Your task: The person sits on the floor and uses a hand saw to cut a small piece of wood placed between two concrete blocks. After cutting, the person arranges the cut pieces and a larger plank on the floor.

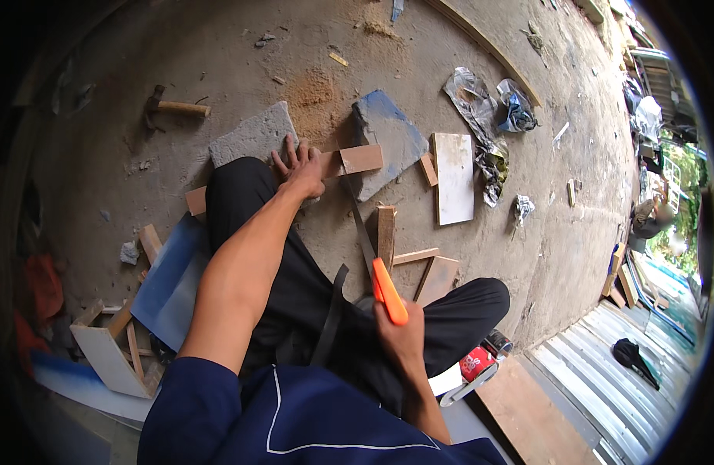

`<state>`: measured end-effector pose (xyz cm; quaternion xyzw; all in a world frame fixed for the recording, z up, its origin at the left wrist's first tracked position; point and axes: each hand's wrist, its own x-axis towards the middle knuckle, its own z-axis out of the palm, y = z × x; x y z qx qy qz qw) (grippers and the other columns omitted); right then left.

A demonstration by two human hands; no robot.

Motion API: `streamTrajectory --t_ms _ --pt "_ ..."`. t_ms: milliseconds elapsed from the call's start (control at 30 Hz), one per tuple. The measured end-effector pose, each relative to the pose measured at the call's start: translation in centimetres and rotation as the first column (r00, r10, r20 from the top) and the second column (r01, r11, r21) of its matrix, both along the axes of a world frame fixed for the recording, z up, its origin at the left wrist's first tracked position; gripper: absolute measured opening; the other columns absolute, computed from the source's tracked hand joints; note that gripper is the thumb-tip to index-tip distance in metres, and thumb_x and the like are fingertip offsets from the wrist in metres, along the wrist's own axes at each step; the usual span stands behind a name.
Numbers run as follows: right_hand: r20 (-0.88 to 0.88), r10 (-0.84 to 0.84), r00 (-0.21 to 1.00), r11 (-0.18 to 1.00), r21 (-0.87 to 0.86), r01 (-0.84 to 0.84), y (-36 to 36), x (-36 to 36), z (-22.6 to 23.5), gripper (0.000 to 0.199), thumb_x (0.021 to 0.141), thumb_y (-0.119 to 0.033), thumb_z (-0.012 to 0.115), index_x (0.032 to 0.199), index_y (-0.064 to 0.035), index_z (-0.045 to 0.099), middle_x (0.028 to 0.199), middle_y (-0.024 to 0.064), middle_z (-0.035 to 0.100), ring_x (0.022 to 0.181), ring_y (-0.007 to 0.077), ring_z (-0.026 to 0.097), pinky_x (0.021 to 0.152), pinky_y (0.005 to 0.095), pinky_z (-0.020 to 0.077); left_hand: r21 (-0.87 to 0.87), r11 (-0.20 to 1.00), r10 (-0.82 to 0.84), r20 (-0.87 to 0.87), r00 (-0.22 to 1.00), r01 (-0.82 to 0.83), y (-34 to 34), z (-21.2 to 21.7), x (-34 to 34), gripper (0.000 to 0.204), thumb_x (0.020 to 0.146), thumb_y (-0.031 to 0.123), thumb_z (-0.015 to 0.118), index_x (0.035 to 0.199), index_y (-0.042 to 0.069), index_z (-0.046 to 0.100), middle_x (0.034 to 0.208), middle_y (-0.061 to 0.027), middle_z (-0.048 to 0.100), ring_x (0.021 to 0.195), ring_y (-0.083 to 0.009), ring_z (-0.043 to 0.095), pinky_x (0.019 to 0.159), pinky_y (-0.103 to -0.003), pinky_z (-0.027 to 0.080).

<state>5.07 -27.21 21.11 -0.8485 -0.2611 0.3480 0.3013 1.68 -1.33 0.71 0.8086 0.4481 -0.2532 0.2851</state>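
My left hand [299,170] presses flat on a wooden plank [361,159] that spans two grey stone blocks, one [252,138] to the left and one with a blue patch [389,139] to the right. My right hand [400,337] is shut on the orange handle of a hand saw [388,291]. The saw's dark blade [361,225] runs up to the plank just right of my left hand. My knees in black trousers frame the saw. Orange sawdust lies on the concrete beyond the plank.
Offcuts lie around: a short wooden block [386,232], a flat pale board [454,177], thin strips. A hammer [175,107] rests at the upper left. Crumpled plastic bags [489,116] sit further right. Blue panels [171,279] and a red can [476,363] are close by.
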Motion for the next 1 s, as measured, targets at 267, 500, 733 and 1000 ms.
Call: streamTrajectory --t_ms 267,500,733,1000 --pt "0.026 0.036 0.999 0.996 -0.085 -0.034 3.8 1.3 -1.6 0.020 0.079 -0.015 0.062 0.074 0.0036 0.056 0.062 0.0217 0.055 0.057 0.0359 0.057 0.055 0.0395 0.0436 0.048 0.999 0.017 0.022 1.000 -0.018 0.4 -0.8 -0.2 0.084 0.070 0.013 0.067 0.141 0.001 0.024 0.155 -0.0160 0.003 0.140 -0.0429 -0.016 0.104 -0.070 -0.008" --pt "0.023 -0.022 1.000 1.000 -0.017 0.022 3.4 1.0 -4.9 0.022 0.079 -0.014 0.061 0.070 0.0046 0.053 0.054 0.0192 0.049 0.048 0.0292 0.050 0.050 0.0394 0.0390 0.042 0.999 -0.003 0.006 1.000 0.003 -0.3 -1.5 -0.4 0.086 0.068 0.014 0.068 0.142 0.003 0.025 0.155 -0.0158 0.006 0.140 -0.0440 -0.015 0.104 -0.070 -0.009" --pt "-0.004 0.014 1.000 0.998 -0.067 -0.014 4.3 0.4 -2.8 0.019 0.080 -0.014 0.062 0.074 0.0037 0.055 0.062 0.0219 0.054 0.053 0.0347 0.054 0.053 0.0391 0.0426 -0.006 0.997 -0.073 0.000 0.997 0.073 -1.1 -0.2 -1.0 0.087 0.068 0.014 0.068 0.143 0.005 0.026 0.155 -0.0141 0.007 0.140 -0.0437 -0.016 0.104 -0.069 -0.010" --pt "-0.063 0.004 0.998 0.997 -0.075 -0.008 -1.6 -1.8 3.6 0.014 0.078 -0.007 0.063 0.089 0.0020 0.062 0.067 0.0184 0.057 0.058 0.0289 0.058 0.059 0.0339 0.0465 0.041 0.998 -0.051 0.039 0.998 0.050 -1.2 -0.2 -1.4 0.081 0.067 0.020 0.068 0.137 0.001 0.032 0.154 -0.0184 0.003 0.141 -0.0431 -0.016 0.103 -0.071 -0.009"
